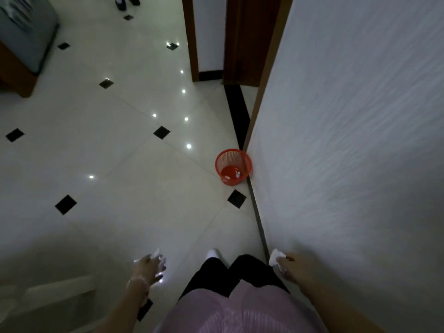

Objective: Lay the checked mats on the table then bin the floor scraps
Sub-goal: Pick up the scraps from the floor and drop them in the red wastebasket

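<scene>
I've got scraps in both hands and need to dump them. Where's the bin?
The red mesh bin stands on the tiled floor ahead, right of centre, against the white wall, just before the doorway.

red mesh bin, white scraps, black-diamond white floor

Glossy white tiled floor fills most of the frame, with small black diamond inset tiles at the tile corners and bright ceiling-light reflections scattered through the centre. Textured white wall covers the right side, a dark skirting strip along its base. Brown wooden door frame and dark wooden door at top centre. Grey upholstered furniture on a brown wooden base at upper left, blurred. Pair of dark shoes at the top edge. Pale blurred shape at lower left, can't tell what.
</scene>
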